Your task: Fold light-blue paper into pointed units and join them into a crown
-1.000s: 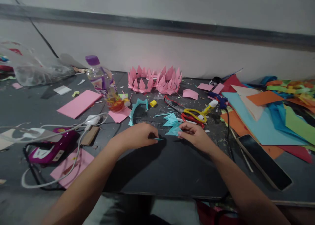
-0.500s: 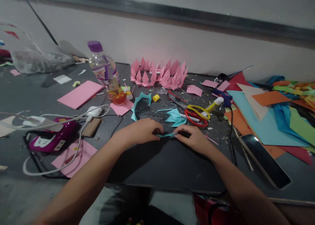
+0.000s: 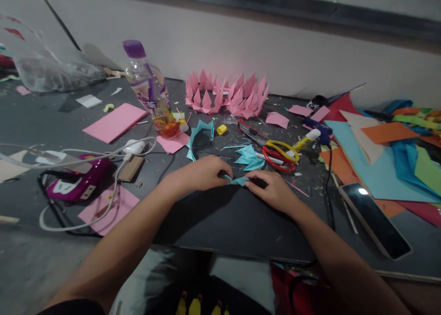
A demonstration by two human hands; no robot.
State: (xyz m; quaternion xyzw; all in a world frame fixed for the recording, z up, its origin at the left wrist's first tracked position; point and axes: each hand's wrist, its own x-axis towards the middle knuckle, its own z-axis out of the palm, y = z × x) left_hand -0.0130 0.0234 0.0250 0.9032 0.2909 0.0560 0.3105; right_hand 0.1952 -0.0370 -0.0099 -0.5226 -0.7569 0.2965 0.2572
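Observation:
Between my two hands is a small folded piece of teal paper (image 3: 237,180), held just above the dark table. My left hand (image 3: 208,173) pinches its left end, and my right hand (image 3: 270,186) pinches the right end with thumb and fingertips. Just beyond lie several pointed teal paper pieces (image 3: 248,157). A curved teal paper strip with points (image 3: 198,135) stands behind my left hand. Scissors with red and yellow handles (image 3: 280,156) and a yellow glue stick (image 3: 306,140) rest past my right hand. Two rings of pink paper points (image 3: 227,96) stand near the wall.
A purple-capped bottle (image 3: 148,89) stands at the back left. Nearer are a purple power socket (image 3: 81,177), tangled white cables and pink paper (image 3: 115,122). On the right lie a phone (image 3: 375,220), a dark blue glue gun (image 3: 319,130) and coloured paper sheets (image 3: 382,163).
The teal paper has tilted so that more of its folded face shows between my fingers. Both hands keep their pinch. The view has shifted slightly.

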